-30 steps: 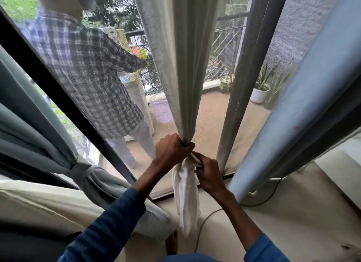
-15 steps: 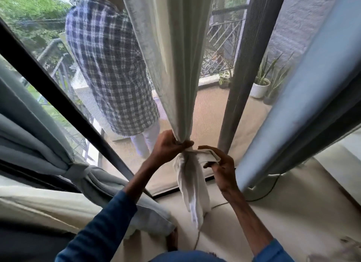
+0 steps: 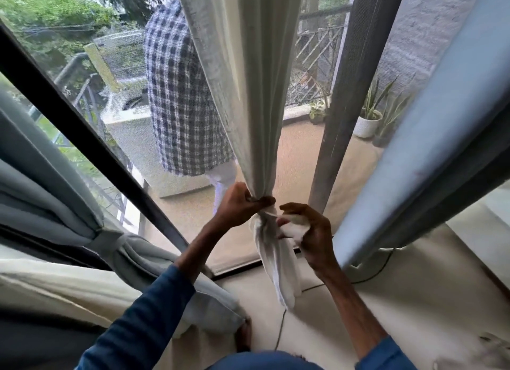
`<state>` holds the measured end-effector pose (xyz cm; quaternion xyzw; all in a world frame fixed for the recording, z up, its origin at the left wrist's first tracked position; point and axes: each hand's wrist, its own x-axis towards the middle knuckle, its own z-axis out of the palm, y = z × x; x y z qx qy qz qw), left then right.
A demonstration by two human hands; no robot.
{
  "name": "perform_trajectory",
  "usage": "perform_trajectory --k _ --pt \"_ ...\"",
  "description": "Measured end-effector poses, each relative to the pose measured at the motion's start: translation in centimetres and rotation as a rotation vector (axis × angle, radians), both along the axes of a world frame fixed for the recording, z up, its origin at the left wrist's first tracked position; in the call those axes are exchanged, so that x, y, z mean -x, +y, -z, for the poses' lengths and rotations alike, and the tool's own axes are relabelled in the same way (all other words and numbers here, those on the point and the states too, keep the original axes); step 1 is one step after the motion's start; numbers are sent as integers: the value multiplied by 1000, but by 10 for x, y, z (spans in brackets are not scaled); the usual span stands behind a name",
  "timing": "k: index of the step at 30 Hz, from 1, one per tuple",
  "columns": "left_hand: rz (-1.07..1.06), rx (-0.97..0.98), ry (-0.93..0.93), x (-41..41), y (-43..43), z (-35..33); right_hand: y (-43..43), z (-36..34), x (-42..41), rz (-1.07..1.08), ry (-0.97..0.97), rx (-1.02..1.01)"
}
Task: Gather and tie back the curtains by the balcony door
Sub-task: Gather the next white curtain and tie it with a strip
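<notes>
A cream sheer curtain [image 3: 242, 94] hangs down the middle of the view, bunched into a narrow neck. My left hand [image 3: 240, 204] grips that neck from the left. Below the grip the curtain's white tail [image 3: 278, 265] hangs loose toward the floor. My right hand [image 3: 306, 229] sits just right of the neck and holds a bunched piece of the white fabric [image 3: 294, 226], which runs across to the neck. A blue-grey curtain [image 3: 55, 193] at the left is bound with a tie-back [image 3: 110, 240]. Another blue-grey curtain [image 3: 430, 138] hangs loose at the right.
A dark door frame [image 3: 82, 132] slants across the left and a mesh-covered post [image 3: 339, 102] stands right of the sheer curtain. A person in a checked shirt [image 3: 179, 107] stands on the balcony beyond the screen. Potted plants [image 3: 369, 121] line the balcony. A cable [image 3: 278, 331] lies on the floor.
My right hand pulled a strip of white fabric out from the neck to the right and bunched it. My left hand kept its grip. The person outside walked rightward.
</notes>
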<state>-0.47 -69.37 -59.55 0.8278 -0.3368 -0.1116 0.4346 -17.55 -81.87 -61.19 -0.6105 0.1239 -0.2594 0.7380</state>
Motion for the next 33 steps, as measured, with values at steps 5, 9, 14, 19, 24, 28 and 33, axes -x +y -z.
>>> perform_trajectory --k 5,9,14,19,24,28,33 --pt "29 -1 25 2 3 -5 -15 -2 7 66 75 -224" --pt "89 -1 117 4 13 -14 -30 12 11 34 160 -303" --pt "234 58 223 18 16 -22 -31 21 9 -64 251 -147" --pt "236 80 202 29 18 -15 -24 20 -5 -10 279 -88" --pt "208 188 275 27 22 -12 -26 18 -7 -17 314 54" --pt "162 237 332 28 19 -16 -23 9 -9 17 272 15" --pt "-15 162 211 29 8 0 -24 -18 -14 59 173 -350"
